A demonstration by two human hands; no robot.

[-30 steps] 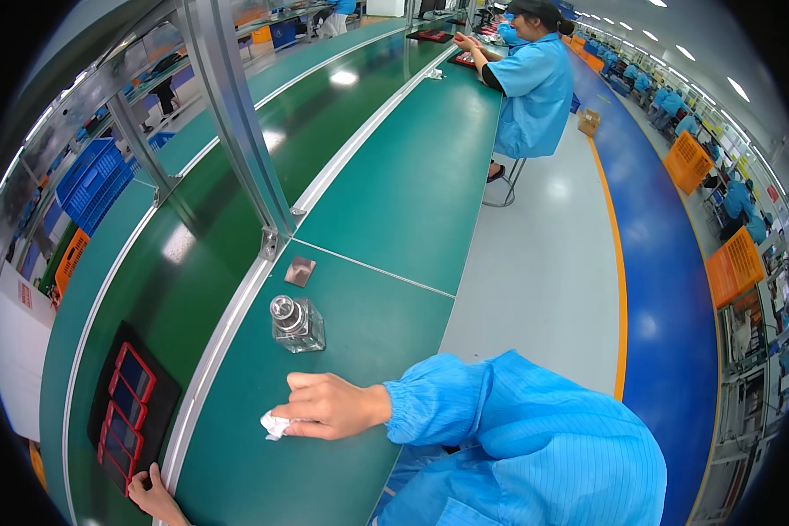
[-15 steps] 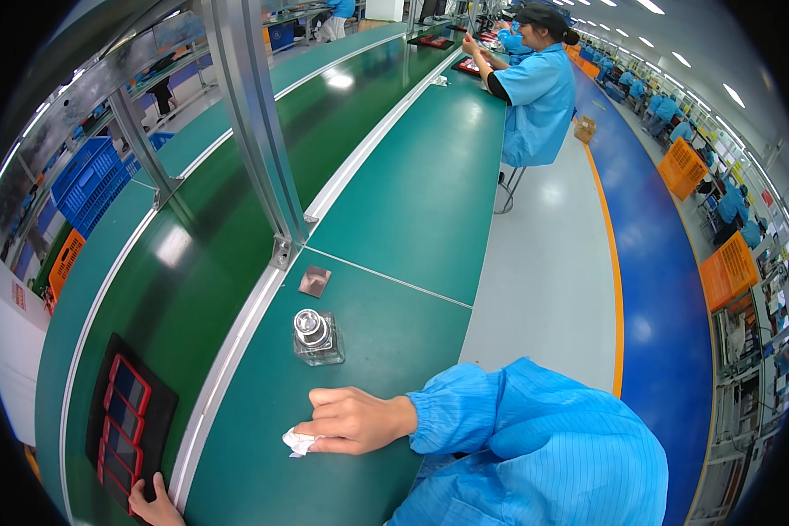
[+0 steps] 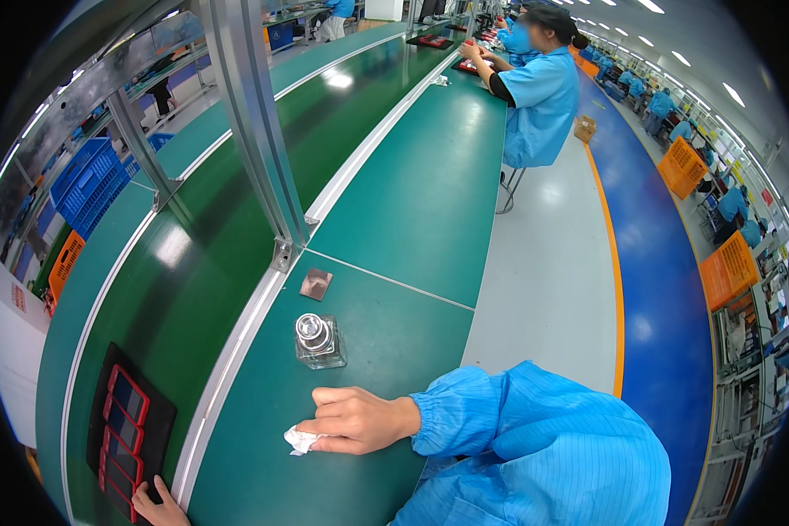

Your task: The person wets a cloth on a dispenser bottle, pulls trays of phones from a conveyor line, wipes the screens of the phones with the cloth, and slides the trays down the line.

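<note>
1. Nearest, to the lower left of the bottle named in item 4, is the left hand (image 3: 159,510); its fingertips are at the near end of the red row in item 3; whether they grip it or only rest there, I cannot tell.
2. Just on the near side of the bottle is the right hand (image 3: 355,422), in a light-blue, fine-striped cloth sleeve (image 3: 535,430); its fingers are curled, with a crumpled white wad of tissue (image 3: 303,440) pinched at the tips.
3. Left of the bottle, beyond the pale metal rail (image 3: 237,352), a flat black rectangular tray (image 3: 158,419) lies on the dark-green belt (image 3: 197,298); on it is a row of red-rimmed dark rectangular panels (image 3: 124,430).
4. The landmark, a square clear glass bottle with a round silver top (image 3: 320,344), stands upright on the teal tabletop (image 3: 386,351).
5. Just beyond the bottle lies a small square coppery plate (image 3: 316,283); past it rises a silver metal post (image 3: 250,131).
6. Well beyond the bottle, to its right, a co-worker in a light-blue top (image 3: 539,105) sits at the bench; farther back are seated people in blue.
</note>
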